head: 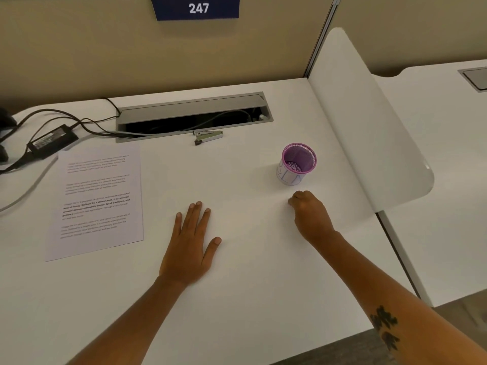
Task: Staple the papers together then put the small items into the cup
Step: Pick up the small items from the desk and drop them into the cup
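Observation:
Printed white papers (96, 204) lie flat at the left of the white desk (250, 299). A small silver stapler (208, 136) rests at the back, just in front of the cable hatch. A purple mesh cup (297, 163) with a paper label stands upright at the right. My left hand (191, 243) lies flat on the desk, palm down, fingers spread, holding nothing. My right hand (309, 213) is curled into a loose fist just in front of the cup, not touching it; whether anything is inside the fist is hidden.
An open grey cable hatch (193, 115) runs along the back of the desk. A black power adapter (52, 141) and cables lie at the back left. A white divider panel (369, 133) bounds the right side, a beige partition the back.

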Action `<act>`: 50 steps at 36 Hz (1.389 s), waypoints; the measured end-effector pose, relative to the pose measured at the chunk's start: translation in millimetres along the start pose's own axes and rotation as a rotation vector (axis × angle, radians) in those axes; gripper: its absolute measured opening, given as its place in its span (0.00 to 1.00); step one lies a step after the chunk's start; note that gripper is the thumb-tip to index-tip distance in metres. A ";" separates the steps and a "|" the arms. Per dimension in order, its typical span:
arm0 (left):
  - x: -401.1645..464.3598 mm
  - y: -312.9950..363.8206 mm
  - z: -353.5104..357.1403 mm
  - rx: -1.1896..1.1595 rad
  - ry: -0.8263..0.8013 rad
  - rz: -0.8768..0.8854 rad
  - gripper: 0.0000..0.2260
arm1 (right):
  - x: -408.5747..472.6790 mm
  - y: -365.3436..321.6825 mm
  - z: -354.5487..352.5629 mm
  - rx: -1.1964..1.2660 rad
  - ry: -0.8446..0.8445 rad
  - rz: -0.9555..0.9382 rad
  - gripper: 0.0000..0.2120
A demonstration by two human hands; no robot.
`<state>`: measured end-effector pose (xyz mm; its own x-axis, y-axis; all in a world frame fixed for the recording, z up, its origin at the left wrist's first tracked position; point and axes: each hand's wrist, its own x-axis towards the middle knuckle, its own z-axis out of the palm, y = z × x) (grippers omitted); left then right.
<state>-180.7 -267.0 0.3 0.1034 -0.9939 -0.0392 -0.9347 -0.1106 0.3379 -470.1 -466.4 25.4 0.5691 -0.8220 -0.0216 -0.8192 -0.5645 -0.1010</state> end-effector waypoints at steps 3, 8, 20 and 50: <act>-0.1 0.7 -0.7 -0.002 0.001 -0.001 0.34 | -5.2 -7.4 2.2 -0.006 0.029 0.031 0.10; -0.6 0.9 -1.4 -0.012 0.006 -0.002 0.34 | -5.9 -13.7 0.3 0.060 0.083 0.114 0.13; -0.7 1.1 -1.1 -0.007 0.016 0.000 0.34 | 0.6 20.5 -45.1 1.733 0.113 1.138 0.06; 0.8 0.3 -1.0 0.015 0.010 -0.009 0.34 | 99.2 15.7 -136.7 0.491 0.127 0.435 0.06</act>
<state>-180.5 -267.8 1.2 0.1157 -0.9927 -0.0327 -0.9387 -0.1200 0.3231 -436.2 -567.1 157.6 0.1573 -0.9864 -0.0486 -0.8279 -0.1049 -0.5509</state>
